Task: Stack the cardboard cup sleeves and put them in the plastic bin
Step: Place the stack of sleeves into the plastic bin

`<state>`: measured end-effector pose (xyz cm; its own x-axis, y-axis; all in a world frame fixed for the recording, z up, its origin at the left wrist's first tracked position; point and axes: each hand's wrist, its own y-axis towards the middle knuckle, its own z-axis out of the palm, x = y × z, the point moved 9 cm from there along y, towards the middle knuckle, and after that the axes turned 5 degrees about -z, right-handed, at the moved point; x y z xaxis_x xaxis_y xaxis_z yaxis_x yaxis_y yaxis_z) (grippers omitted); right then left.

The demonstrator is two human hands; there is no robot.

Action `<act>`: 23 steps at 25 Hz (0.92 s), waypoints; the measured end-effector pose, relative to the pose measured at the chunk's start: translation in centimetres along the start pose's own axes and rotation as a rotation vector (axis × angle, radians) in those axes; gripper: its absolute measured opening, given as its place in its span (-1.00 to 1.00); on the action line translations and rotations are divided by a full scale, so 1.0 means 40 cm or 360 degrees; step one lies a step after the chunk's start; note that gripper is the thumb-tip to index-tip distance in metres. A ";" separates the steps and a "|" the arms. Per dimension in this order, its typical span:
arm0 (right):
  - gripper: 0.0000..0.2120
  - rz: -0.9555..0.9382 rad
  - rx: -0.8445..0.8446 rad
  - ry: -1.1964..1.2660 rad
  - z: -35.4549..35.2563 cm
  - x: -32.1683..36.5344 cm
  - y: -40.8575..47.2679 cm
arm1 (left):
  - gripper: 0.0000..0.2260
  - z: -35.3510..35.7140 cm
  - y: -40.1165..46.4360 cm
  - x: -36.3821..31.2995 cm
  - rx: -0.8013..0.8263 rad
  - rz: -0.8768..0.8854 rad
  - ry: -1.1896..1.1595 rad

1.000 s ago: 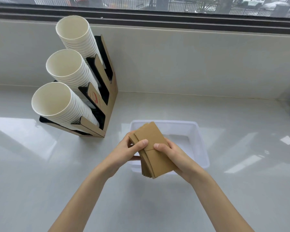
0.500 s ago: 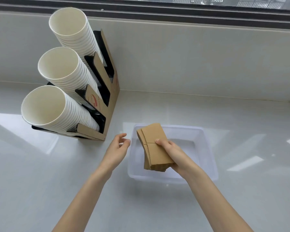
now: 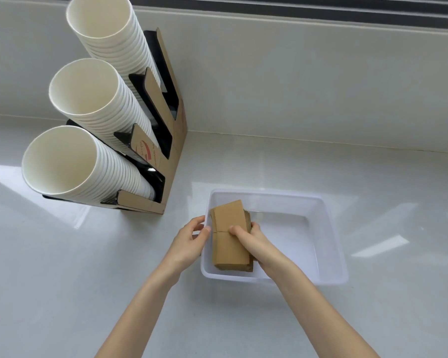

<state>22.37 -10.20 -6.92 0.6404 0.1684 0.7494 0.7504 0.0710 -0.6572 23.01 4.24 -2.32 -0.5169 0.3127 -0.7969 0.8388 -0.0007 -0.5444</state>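
In the bin's (image 3: 331, 228) left end, right hand (image 3: 254, 241) grips the sleeve stack (image 3: 229, 239); left hand (image 3: 189, 241), fingers loosely spread, touches its edge.

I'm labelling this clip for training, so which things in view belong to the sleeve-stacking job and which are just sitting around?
Part of the job:
- stack of cardboard sleeves, held in the right hand
- plastic bin, with the stack at its left end
- left hand, at the bin's left rim

Just there:
- cup dispenser
- three rows of white paper cups
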 end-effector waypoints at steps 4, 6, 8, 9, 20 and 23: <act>-0.31 -0.0011 -0.0098 -0.0351 -0.018 0.005 0.003 | -0.64 0.000 0.001 0.001 0.0008 -0.0015 0.0005; -0.30 -0.0017 -0.0113 -0.0371 -0.032 0.011 -0.005 | -0.64 0.003 -0.001 -0.001 0.0024 -0.0012 -0.0014; -0.30 -0.0003 -0.0097 -0.0311 -0.038 0.006 -0.006 | -0.65 0.005 -0.003 -0.001 0.0031 -0.0012 -0.0031; -0.32 -0.0006 -0.0101 -0.0305 -0.039 0.005 -0.007 | -0.65 0.005 -0.001 0.000 0.0029 -0.0013 -0.0034; -0.23 -0.0114 0.0068 -0.0512 0.048 0.005 0.008 | -0.62 -0.005 0.011 0.021 -0.0031 -0.0021 0.0018; -0.28 -0.0145 0.0144 -0.0524 0.041 0.010 0.004 | -0.62 -0.002 0.009 0.017 -0.0033 0.0012 0.0035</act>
<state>22.46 -8.52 -6.87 0.4733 0.4645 0.7485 0.7750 0.1845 -0.6045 22.96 4.53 -3.03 -0.5071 0.3333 -0.7948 0.8461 0.0165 -0.5328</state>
